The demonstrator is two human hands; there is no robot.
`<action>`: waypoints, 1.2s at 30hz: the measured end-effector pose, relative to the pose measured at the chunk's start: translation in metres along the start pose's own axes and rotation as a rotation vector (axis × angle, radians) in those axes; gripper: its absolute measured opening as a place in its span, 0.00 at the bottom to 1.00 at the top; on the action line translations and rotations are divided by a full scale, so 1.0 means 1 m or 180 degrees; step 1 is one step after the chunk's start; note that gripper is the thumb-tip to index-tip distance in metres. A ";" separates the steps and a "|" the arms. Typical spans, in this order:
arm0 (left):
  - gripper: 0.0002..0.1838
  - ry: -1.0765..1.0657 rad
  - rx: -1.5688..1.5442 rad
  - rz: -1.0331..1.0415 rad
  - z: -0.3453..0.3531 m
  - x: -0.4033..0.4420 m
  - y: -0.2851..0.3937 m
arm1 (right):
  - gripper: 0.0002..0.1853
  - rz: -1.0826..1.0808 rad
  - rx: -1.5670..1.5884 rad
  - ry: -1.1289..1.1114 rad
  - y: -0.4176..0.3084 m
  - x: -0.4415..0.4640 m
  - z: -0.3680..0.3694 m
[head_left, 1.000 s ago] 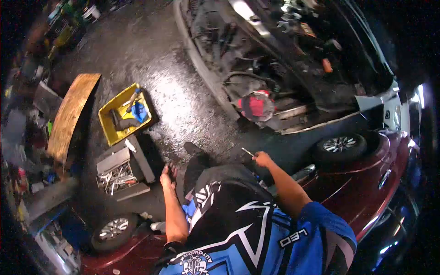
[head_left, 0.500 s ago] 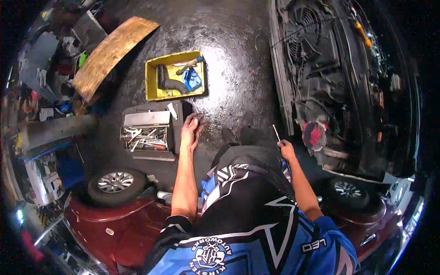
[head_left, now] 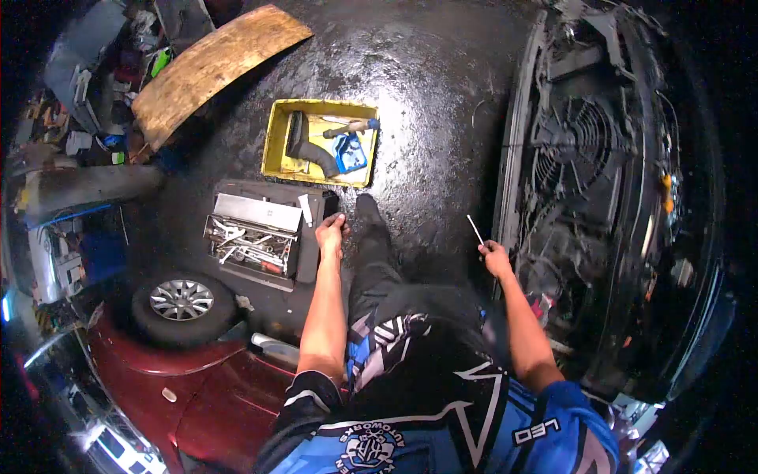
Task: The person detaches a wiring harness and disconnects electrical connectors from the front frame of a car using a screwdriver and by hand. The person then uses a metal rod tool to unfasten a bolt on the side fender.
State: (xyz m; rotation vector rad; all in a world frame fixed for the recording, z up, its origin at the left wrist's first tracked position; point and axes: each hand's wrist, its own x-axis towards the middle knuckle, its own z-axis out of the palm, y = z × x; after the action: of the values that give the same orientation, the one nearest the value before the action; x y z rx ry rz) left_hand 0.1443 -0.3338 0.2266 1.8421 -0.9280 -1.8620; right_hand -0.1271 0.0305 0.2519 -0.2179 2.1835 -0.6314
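Note:
My right hand [head_left: 494, 257] is closed round a thin metal tool [head_left: 474, 228] whose pale tip points up and away from me. My left hand [head_left: 332, 234] has its fingers curled together beside the toolbox; anything between them is too small to make out. The open metal toolbox [head_left: 258, 210] holds wrenches and other hand tools, one with a red handle [head_left: 272, 268]. It rests on a dark case or board. Beyond it sits a yellow bin [head_left: 275, 142] with a dark curved hose [head_left: 317, 155], a blue item [head_left: 350, 153] and a blue-ended tool.
A vehicle's open engine bay with a fan [head_left: 575, 142] runs along the right. A curved wooden board [head_left: 213, 71] lies at the upper left. A red car [head_left: 209, 403] with a wheel [head_left: 181, 300] is at the lower left. The floor [head_left: 426, 103] looks wet.
My view has swung right to left, toward the toolbox and bin. My left hand's fingers, spread half a second ago, are now drawn together. The thin tool stays in my right hand.

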 end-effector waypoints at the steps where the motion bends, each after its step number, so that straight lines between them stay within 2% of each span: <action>1: 0.10 0.0009 0.0006 -0.0044 0.008 0.017 0.000 | 0.15 0.0052 0.0192 -0.0077 -0.010 0.011 -0.002; 6: 0.08 0.0074 0.0396 -0.0306 0.035 0.115 0.003 | 0.18 0.0442 0.0392 0.0205 -0.067 0.021 -0.010; 9: 0.09 0.0147 0.0583 -0.0330 0.053 0.160 0.011 | 0.20 0.0413 0.0098 0.0240 -0.021 0.036 0.011; 12: 0.10 0.0021 0.0477 -0.0320 0.068 0.209 0.020 | 0.19 0.0732 -0.0397 -0.0112 -0.077 0.014 0.013; 16: 0.16 -0.0350 0.0463 -0.0552 0.069 0.246 0.034 | 0.19 0.0699 -0.0528 0.0113 -0.110 0.009 0.024; 19: 0.19 -0.0600 0.0719 -0.0622 0.071 0.240 0.063 | 0.21 0.0468 -0.0600 0.0354 -0.121 0.020 0.027; 21: 0.19 -0.0823 0.0958 -0.0573 0.064 0.239 0.071 | 0.22 0.0764 -0.0563 0.0197 -0.122 0.040 0.026; 22: 0.17 -0.0863 0.0917 -0.0623 0.061 0.231 0.080 | 0.22 0.0910 -0.0539 0.0120 -0.129 0.050 0.024; 23: 0.14 -0.0964 0.1417 -0.0250 0.055 0.223 0.090 | 0.22 0.0797 -0.0621 0.0121 -0.137 0.059 0.021; 27: 0.12 -0.0970 0.1553 -0.0211 0.019 0.231 0.071 | 0.20 0.0482 -0.0585 0.0200 -0.185 0.091 -0.001; 29: 0.10 -0.0913 0.1732 -0.0233 0.018 0.212 0.096 | 0.19 0.0534 -0.0426 0.0235 -0.201 0.112 -0.017; 31: 0.10 -0.0720 0.2200 -0.0236 0.022 0.199 0.120 | 0.19 0.0423 -0.0396 0.0336 -0.209 0.138 -0.032; 33: 0.12 -0.0679 0.2851 0.0194 0.020 0.210 0.119 | 0.19 0.0264 -0.0327 0.0535 -0.196 0.175 -0.049; 34: 0.13 -0.0591 0.3315 0.0341 0.028 0.212 0.127 | 0.19 0.0508 -0.0078 0.0416 -0.204 0.191 -0.064; 35: 0.15 -0.0562 0.2705 0.0223 0.031 0.216 0.125 | 0.19 0.0741 0.0181 0.0305 -0.218 0.207 -0.077; 36: 0.14 -0.0496 0.2121 -0.0287 0.042 0.219 0.133 | 0.19 0.0783 0.0333 0.0357 -0.235 0.221 -0.094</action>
State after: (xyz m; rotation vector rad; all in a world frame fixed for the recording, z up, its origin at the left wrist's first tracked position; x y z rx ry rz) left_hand 0.0589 -0.5669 0.1507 2.1348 -1.7075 -1.9134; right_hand -0.3540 -0.2171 0.2706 0.1430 2.2307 -0.6278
